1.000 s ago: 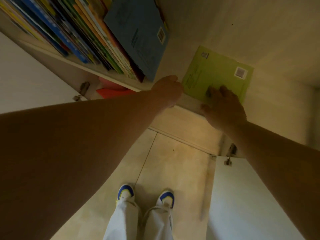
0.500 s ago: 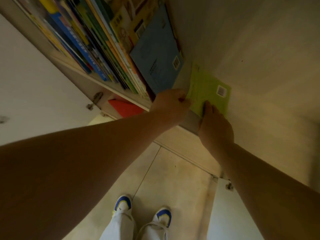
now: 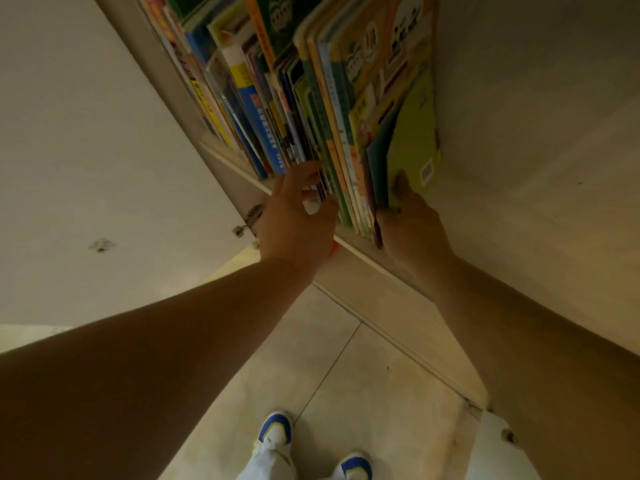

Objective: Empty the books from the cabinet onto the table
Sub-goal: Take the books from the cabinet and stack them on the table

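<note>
Gathering step: right hand (image 3: 412, 225) pinches the green book (image 3: 414, 143) at one o'clock, left hand (image 3: 298, 216) loose-fingered on spines (image 3: 277, 140); next, clamp and lift.

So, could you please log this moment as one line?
left hand: fingers at book spines | right hand: grips green book at row's end | books: on cabinet shelf

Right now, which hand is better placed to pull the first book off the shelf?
Right. The right hand already grips the lower edge of the green book at the row's open end beside the cabinet wall. The left hand only touches spines mid-row, fingers spread, gripping nothing.
</note>
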